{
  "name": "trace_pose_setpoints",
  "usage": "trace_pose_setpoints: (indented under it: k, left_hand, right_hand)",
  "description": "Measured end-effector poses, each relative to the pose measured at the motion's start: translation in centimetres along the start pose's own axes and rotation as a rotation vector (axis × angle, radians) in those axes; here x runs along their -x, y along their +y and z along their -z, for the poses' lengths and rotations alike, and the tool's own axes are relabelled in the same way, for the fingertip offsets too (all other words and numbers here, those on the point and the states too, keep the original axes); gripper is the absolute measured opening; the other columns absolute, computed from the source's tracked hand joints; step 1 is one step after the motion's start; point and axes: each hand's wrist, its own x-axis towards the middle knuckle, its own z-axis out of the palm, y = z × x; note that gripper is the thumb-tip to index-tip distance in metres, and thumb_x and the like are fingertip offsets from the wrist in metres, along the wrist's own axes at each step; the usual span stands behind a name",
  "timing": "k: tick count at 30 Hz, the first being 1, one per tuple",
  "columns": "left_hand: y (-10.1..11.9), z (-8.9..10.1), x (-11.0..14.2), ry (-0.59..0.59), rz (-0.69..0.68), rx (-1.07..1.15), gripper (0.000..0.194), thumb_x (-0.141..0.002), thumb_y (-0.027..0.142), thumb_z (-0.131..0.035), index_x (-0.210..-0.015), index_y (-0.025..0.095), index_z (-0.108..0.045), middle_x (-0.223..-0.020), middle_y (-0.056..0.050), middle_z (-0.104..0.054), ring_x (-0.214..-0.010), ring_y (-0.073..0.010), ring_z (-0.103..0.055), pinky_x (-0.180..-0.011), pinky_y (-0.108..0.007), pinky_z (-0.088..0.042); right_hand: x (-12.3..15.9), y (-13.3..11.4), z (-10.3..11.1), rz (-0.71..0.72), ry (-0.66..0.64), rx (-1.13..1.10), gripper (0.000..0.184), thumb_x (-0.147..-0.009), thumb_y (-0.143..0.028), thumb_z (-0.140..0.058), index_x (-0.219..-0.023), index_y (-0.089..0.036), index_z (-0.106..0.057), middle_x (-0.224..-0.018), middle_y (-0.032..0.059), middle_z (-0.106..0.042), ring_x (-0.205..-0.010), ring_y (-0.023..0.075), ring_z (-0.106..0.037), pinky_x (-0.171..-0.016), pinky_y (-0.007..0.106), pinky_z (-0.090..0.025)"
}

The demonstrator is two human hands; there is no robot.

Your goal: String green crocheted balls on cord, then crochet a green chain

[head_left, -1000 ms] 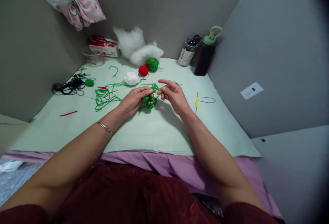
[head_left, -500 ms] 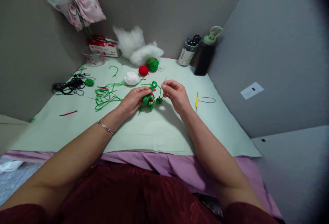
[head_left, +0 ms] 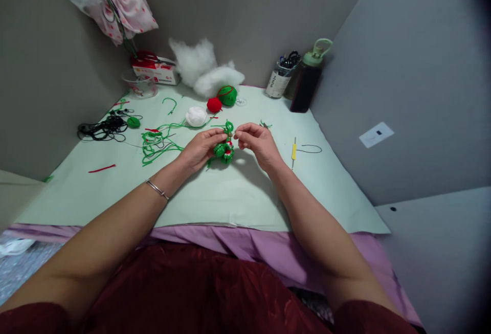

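Note:
My left hand (head_left: 197,151) is closed, its thumb and fingers pinching a small green crocheted piece (head_left: 227,156) with red and white parts. A green loop (head_left: 229,126) of the piece stands up above the fingertips. My right hand (head_left: 258,142) is pinched just to the right of the piece, its fingertips close to the loop. The thin needle it held a moment ago is now mostly hidden at the fingers. Green yarn ends (head_left: 209,165) hang below the left fingers.
Behind the hands lie white yarn (head_left: 196,116), red yarn (head_left: 214,105), green yarn (head_left: 227,95) and white stuffing (head_left: 207,70). Tangled green strands (head_left: 153,152) and black cord (head_left: 103,128) are at left. A yellow-handled tool (head_left: 294,151) lies right; a bottle (head_left: 307,83) stands behind.
My right hand has moved slightly left toward the crocheted piece, and the needle tip no longer shows above its fingers. The small green ball by the right hand is no longer seen apart.

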Motion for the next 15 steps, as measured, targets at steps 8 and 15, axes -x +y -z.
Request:
trace_pose_setpoints:
  k: [8, 15]
  left_hand:
    - [0.00, 0.14, -0.03, -0.034, 0.009, 0.004, 0.026, -0.073, 0.029, -0.087, -0.089, 0.012, -0.074, -0.082, -0.003, -0.068, -0.075, -0.0126, -0.064, -0.067, -0.023, -0.052]
    - [-0.08, 0.20, 0.01, -0.060, 0.027, -0.048, 0.023, -0.075, 0.023, -0.083, -0.094, 0.013, -0.077, -0.088, -0.006, -0.073, -0.081, -0.0153, -0.069, -0.076, -0.026, -0.055]
  right_hand:
    - [-0.13, 0.20, 0.04, 0.077, 0.017, 0.064, 0.019, -0.070, -0.035, -0.084, -0.078, -0.020, -0.075, -0.066, -0.0043, -0.064, -0.055, 0.0076, -0.049, -0.055, 0.024, -0.041]
    - [-0.07, 0.41, -0.23, 0.105, 0.004, 0.104, 0.023, -0.071, -0.038, -0.084, -0.075, -0.020, -0.071, -0.064, -0.0040, -0.063, -0.056, 0.0100, -0.054, -0.056, 0.026, -0.046]
